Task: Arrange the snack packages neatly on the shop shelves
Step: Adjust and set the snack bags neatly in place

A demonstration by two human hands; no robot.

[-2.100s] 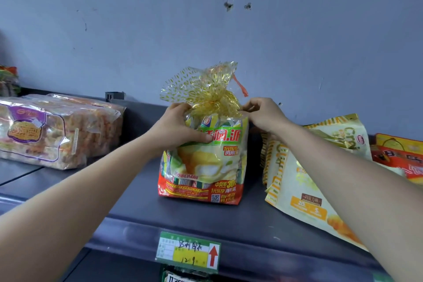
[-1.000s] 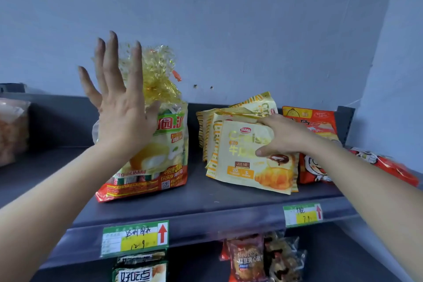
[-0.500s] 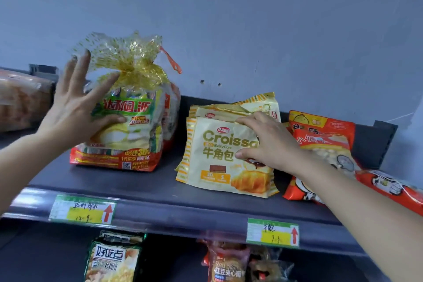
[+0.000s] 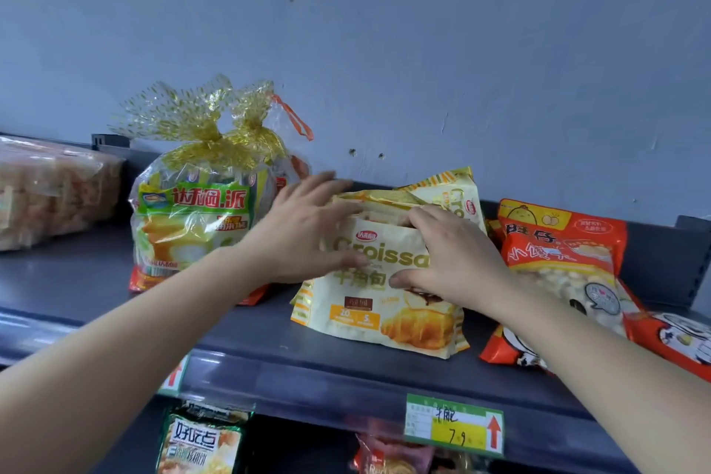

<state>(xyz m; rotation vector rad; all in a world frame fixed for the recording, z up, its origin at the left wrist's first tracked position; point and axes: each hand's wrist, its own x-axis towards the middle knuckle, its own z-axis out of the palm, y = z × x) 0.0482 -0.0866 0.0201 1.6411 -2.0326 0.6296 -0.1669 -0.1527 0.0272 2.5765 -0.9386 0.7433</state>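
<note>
Glossy plastic croissant bags [image 4: 379,304]; crinkly clear cellophane on the pie bag [image 4: 200,219]; smooth, matt grey metal shelf [image 4: 269,350].

Cream-yellow croissant packs [image 4: 379,304] stacked upright mid-shelf, perhaps three, leaning back slightly.

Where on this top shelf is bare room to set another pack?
Bare shelf lies between the clear-wrapped pack and the gold-tied bag, out to the front edge. Rightward it is crowded: left hand and right hand on the croissant bags, red bags close beside.
</note>
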